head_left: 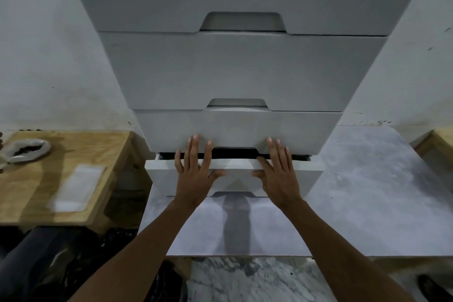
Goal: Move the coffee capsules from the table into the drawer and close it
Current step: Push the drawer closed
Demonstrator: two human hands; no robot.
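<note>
A white drawer unit (235,68) rises in front of me. Its low drawer (235,174) stands out a little, leaving a narrow dark gap (235,153) above its front. My left hand (195,171) and my right hand (278,171) lie flat on that drawer front, fingers spread and pointing up onto the drawer above. Neither hand holds anything. The drawer's inside is hidden, and no coffee capsules show anywhere.
A wooden table (61,179) at the left carries a white dish (23,151) with dark contents and a pale flat packet (78,186). A grey marbled board (367,191) lies under and right of the unit. Dark bags (73,265) fill the floor at lower left.
</note>
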